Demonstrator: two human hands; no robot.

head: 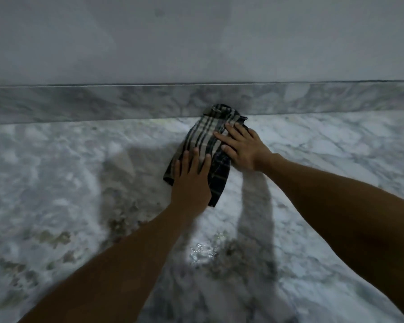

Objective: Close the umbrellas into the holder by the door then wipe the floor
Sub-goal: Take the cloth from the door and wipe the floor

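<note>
The floor (68, 171) is pale marble with grey veins and some brownish patches nearer the camera, and it runs up to a strip of the same marble along the foot of the wall. A checked cloth (202, 138) in dark and beige stripes lies flat on it, folded long, with its far end bunched up against that strip. A small wet patch (202, 251) glints on the floor nearer the camera, apart from the cloth, and shadows of arms fall across the stone.
</note>
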